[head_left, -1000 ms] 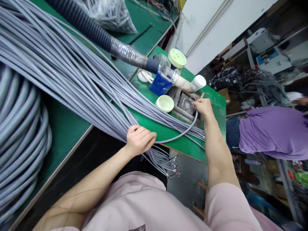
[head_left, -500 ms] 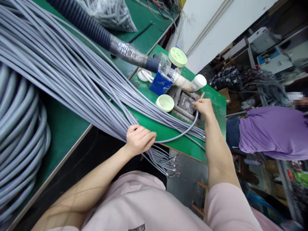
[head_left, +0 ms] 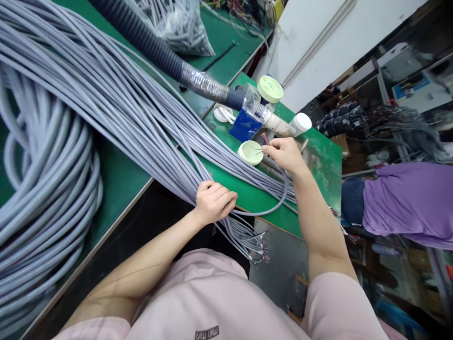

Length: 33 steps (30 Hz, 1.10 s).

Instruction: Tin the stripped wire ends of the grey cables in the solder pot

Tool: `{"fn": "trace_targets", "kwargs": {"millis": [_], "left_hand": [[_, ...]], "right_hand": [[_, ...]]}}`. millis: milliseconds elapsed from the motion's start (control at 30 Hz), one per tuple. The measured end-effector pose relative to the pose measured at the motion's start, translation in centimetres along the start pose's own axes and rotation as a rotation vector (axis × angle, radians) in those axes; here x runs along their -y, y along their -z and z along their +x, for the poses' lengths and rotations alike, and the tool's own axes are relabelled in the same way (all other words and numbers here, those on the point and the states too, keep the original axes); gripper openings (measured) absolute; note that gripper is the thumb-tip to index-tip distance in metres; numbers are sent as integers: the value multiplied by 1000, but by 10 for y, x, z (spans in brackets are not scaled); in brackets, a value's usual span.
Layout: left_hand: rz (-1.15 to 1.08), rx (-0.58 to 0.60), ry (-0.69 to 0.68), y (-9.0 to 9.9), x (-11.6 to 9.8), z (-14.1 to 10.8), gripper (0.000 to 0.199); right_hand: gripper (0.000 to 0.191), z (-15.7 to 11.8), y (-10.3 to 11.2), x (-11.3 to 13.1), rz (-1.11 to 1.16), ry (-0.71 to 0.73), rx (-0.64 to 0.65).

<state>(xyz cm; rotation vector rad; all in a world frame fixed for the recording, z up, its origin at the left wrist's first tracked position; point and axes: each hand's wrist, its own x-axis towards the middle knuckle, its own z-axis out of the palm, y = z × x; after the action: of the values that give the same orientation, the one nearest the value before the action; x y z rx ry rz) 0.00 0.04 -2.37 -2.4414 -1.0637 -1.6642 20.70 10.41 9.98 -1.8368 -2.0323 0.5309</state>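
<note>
My right hand (head_left: 285, 155) pinches the end of a grey cable (head_left: 272, 210), whose thin red, blue and dark wires stick out past the fingertips. Those wires reach over a shallow pale-green dish (head_left: 250, 153), though I cannot tell if they touch it. From that hand the cable bends down in a loop toward my left hand (head_left: 215, 203). My left hand is closed round grey cable at the edge of a long bundle (head_left: 141, 127). Stripped cable ends (head_left: 258, 245) hang below it past the table edge. A dark, soiled metal block is mostly hidden behind my right hand.
A black corrugated hose (head_left: 148, 52) with silver tape runs to a blue box (head_left: 246, 125). Near it stand a pale-green lid (head_left: 270, 89) and a white cup (head_left: 301, 123). A thick cable coil (head_left: 53, 189) lies left. A person in a purple top (head_left: 406, 203) is at the right.
My right hand has moved left from the metal block to the pale-green dish, bringing the cable's wire ends over it. My left hand keeps its hold. The whole view has shifted slightly.
</note>
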Motion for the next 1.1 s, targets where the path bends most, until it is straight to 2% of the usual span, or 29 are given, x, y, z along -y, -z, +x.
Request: {"fn": "trace_targets", "kwargs": {"millis": [200,367,533,667,767,900,1000,1100], "left_hand": [[-8,-9,1,-1,1,-2,10],[-21,4,2,-1,2,-4,10],[-14,-2,-8,-1,2,-3,11],[-14,-2,-4,0,2,-3,10],[-25,11,6,0,2,-3,8],[-24,13,16,0,2,-2,6],[-11,2,8,-1,2,-1,7],[-15,-21,-6,0,1,1,11]], "right_hand": [[29,15,-13,15,-227,-39,91],[23,19,-18,17,-369,-92,132],[23,23,-21,14,-390,-92,125],[28,16,-8,11,-310,-55,77],[32,4,13,-5,-204,-64,-3],[31,-7,33,-46,-90,-206,-108],[25,-7,36,-78,-28,-332,-203],[20,-1,32,-99,16,-440,-263]]}}
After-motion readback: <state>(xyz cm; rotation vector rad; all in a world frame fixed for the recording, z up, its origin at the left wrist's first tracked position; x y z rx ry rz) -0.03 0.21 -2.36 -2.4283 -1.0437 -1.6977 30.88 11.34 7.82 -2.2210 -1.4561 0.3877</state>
